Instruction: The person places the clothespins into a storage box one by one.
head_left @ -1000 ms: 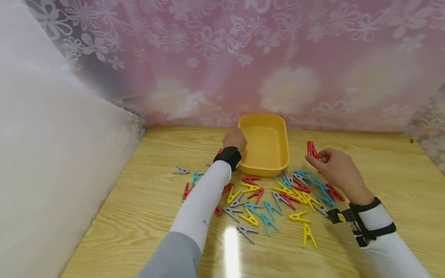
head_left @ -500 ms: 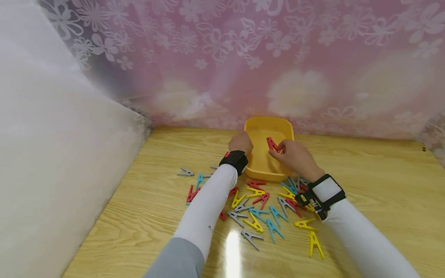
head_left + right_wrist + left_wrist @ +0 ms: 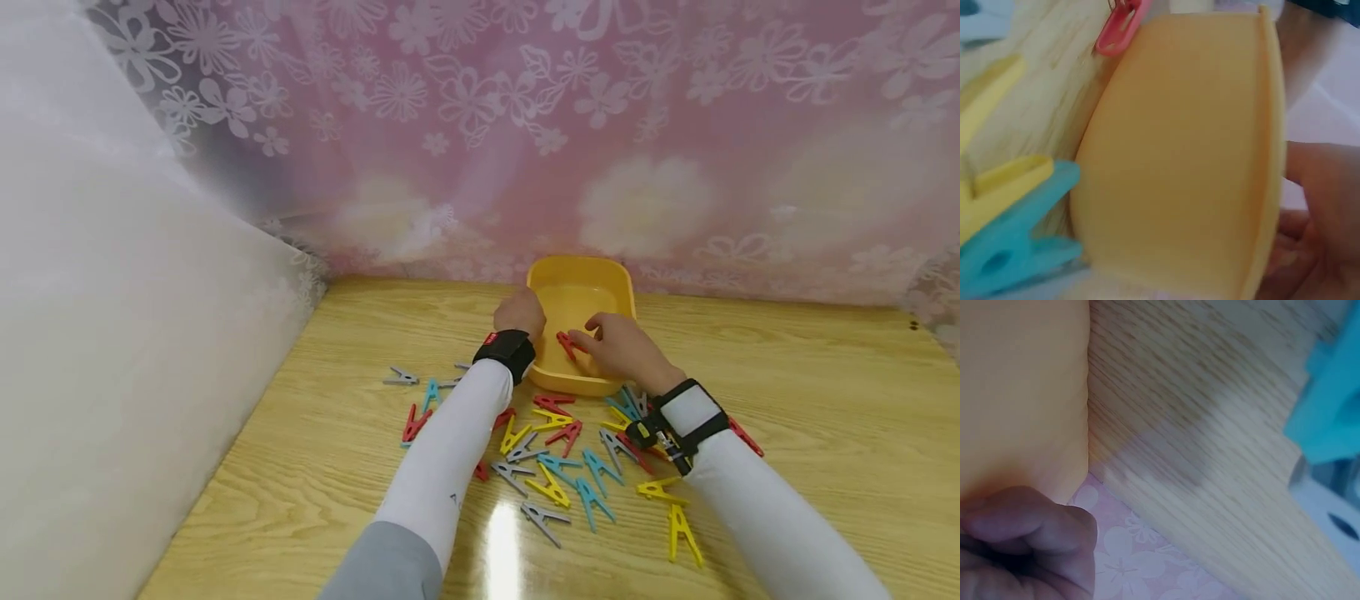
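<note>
My left hand (image 3: 520, 312) grips the left rim of a yellow plastic basin (image 3: 581, 384); its curled fingers show against the basin's outer wall in the left wrist view. Over the basin's right side is my right hand (image 3: 624, 343), thumb and forefinger apart. A red clothespin (image 3: 567, 345) is inside the basin, just beyond the thumb tip and apparently loose from the fingers. In the right wrist view the basin's wall (image 3: 1172, 150) hides what lies below the right hand (image 3: 1329, 212).
Several clothespins in red, yellow, blue and grey lie scattered in front of the basin, among them a yellow one (image 3: 681, 533) and a blue one (image 3: 591, 502). A grey clothespin (image 3: 402, 377) lies left on the wooden table (image 3: 300, 467). Behind hangs a pink flowered curtain (image 3: 480, 167).
My right hand has brought the red clothespin from the right of the basin to over it, lowered, and let go of it. The left hand stays at the rim.
</note>
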Available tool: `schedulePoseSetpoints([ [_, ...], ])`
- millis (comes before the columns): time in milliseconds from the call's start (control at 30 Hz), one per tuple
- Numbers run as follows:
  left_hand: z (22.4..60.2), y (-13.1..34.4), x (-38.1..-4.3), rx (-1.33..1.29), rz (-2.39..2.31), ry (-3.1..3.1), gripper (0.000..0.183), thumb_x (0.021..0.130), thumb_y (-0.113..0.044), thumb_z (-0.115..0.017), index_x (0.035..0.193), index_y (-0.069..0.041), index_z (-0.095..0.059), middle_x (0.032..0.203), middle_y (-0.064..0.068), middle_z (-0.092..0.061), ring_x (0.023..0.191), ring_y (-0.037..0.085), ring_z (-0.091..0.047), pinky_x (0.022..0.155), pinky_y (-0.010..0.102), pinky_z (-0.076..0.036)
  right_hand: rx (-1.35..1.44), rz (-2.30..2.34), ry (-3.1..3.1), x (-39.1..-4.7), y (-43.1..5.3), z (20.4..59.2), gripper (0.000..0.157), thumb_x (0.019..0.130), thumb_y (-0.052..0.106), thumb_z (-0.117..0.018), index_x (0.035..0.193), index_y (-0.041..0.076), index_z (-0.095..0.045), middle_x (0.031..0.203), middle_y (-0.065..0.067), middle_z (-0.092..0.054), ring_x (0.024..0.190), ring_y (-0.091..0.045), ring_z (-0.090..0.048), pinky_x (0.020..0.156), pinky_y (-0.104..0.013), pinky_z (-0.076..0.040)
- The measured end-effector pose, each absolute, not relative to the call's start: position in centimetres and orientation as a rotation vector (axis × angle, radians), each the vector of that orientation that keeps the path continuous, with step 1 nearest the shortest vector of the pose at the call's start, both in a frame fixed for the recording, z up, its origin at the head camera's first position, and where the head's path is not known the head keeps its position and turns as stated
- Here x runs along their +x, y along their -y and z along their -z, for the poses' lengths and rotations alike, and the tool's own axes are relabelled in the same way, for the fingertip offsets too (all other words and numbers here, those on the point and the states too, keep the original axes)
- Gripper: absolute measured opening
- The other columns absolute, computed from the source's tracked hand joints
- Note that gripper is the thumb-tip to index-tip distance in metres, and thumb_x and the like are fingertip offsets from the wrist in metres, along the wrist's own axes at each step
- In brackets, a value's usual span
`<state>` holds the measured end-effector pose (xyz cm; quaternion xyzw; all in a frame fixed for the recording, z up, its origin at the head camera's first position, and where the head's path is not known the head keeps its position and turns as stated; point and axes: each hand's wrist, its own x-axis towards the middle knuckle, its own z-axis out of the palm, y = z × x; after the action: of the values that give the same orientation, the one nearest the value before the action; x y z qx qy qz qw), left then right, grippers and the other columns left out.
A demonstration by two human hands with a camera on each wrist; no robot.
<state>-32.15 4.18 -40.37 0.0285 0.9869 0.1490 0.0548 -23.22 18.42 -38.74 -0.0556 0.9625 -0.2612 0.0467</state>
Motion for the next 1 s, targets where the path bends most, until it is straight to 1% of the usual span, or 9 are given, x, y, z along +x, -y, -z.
schedulePoseSetpoints([
  [133,40.2,-4.0,-32.1,0.092,-0.459,-2.998,0.024,0.099,-0.024,-0.052,0.108,-0.009,-0.068,0.093,0.004,-0.069,0.079,0.020,-0.066,0.066,0.033,-0.055,-0.210,0.980,-2.991,-22.3,-19.4,38.4,0.039,0.098,0.033,-0.054,0.113,-0.002,-0.061,0.080,-0.010,-0.060,0.061,-0.022,-0.051,0.057,-0.035,-0.044],
  [233,40.5,-3.8,-32.1,0.086,-0.470,-2.995,0.023,0.098,-0.023,-0.053,0.108,-0.009,-0.068,0.091,0.005,-0.069,0.077,0.019,-0.066,0.064,0.032,-0.054,-0.211,1.084,-3.008,-21.7,-20.2,38.2,0.036,0.099,0.033,-0.052,0.112,0.000,-0.062,0.082,-0.009,-0.059,0.065,-0.022,-0.048,0.059,-0.034,-0.041],
  [400,40.9,-3.8,-32.3,0.090,-0.473,-2.980,0.024,0.098,-0.024,-0.052,0.110,-0.009,-0.066,0.090,0.005,-0.068,0.076,0.019,-0.065,0.063,0.032,-0.053,-0.120,1.155,-3.017,-20.5,-22.2,38.0,0.040,0.100,0.035,-0.048,0.117,0.000,-0.059,0.093,-0.014,-0.060,0.075,-0.025,-0.052,0.064,-0.036,-0.043],
  [500,41.1,-3.9,-32.4,0.093,-0.474,-2.976,0.024,0.099,-0.024,-0.052,0.109,-0.008,-0.067,0.090,0.005,-0.068,0.076,0.019,-0.066,0.064,0.033,-0.054,-0.078,1.161,-3.039,-19.6,-23.4,37.9,0.041,0.101,0.036,-0.047,0.117,0.000,-0.058,0.095,-0.014,-0.060,0.079,-0.026,-0.054,0.066,-0.037,-0.044],
  [633,41.0,-4.1,-32.4,0.095,-0.483,-2.977,0.024,0.099,-0.023,-0.052,0.107,-0.008,-0.068,0.091,0.005,-0.069,0.077,0.020,-0.066,0.065,0.033,-0.054,-0.051,1.141,-3.068,-18.2,-25.1,38.1,0.040,0.100,0.037,-0.047,0.115,0.002,-0.059,0.094,-0.013,-0.060,0.079,-0.026,-0.054,0.064,-0.038,-0.044],
  [833,40.6,-4.4,-32.4,0.106,-0.492,-3.000,0.024,0.099,-0.023,-0.052,0.105,-0.006,-0.068,0.093,0.006,-0.069,0.081,0.022,-0.067,0.069,0.035,-0.055,0.083,1.113,-3.080,-15.8,-28.0,38.8,0.045,0.100,0.041,-0.047,0.116,0.001,-0.058,0.095,-0.013,-0.058,0.080,-0.026,-0.054,0.062,-0.036,-0.044],
  [1000,40.9,-4.5,-32.5,0.112,-0.477,-3.005,0.024,0.099,-0.023,-0.051,0.105,-0.007,-0.068,0.095,0.006,-0.069,0.083,0.021,-0.066,0.071,0.036,-0.055,0.137,1.037,-3.039,-13.6,-30.1,39.5,0.048,0.099,0.040,-0.049,0.117,-0.004,-0.054,0.093,-0.014,-0.056,0.072,-0.023,-0.053,0.058,-0.035,-0.043],
])
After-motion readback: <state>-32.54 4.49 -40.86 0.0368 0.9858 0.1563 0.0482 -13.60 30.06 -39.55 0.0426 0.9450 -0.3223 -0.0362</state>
